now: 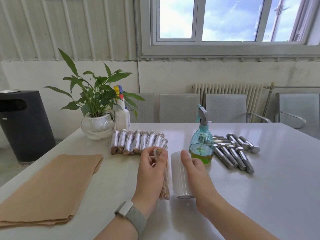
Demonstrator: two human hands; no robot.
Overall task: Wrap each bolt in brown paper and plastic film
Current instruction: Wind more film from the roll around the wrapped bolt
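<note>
Left hand (152, 170) grips paper-wrapped bolt (165, 177), fingers curled round it; right hand (195, 172) rests on film roll (181, 175) just beside, fingers straight. Brown paper stack (50, 186) at left. Beyond: row of wrapped bolts (138, 142) apparently finished; bare bolts (235, 152) at right, still unwrapped.
</note>
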